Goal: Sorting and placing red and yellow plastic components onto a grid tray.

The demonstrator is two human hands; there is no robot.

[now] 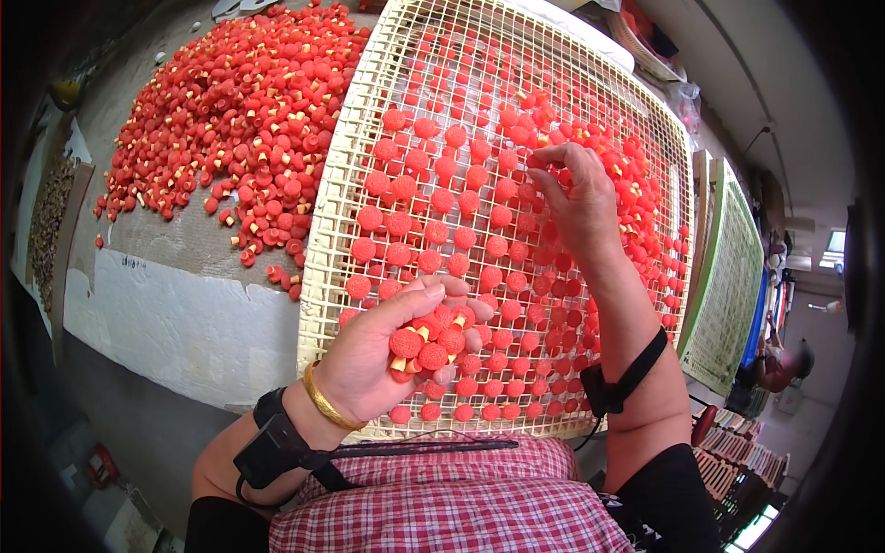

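- Red-and-white checked cloth is seen below the left hand.
- In the cupped left fingers, a cluster of rough, round-topped red caps with pale yellow stems is held.
- Beneath both hands' fingers, a cream lattice rack is dotted with similar caps, partly hidden by the right forearm.
- The right hand's thumb and forefinger are held close together; whether a cap is gripped cannot be told.
- Right of these fingers, a denser pile is massed on the rack.
- Far left of them, a large red heap is piled near a white slab bearing small dark handwriting.
- Farther right, a green-framed rack is seen.
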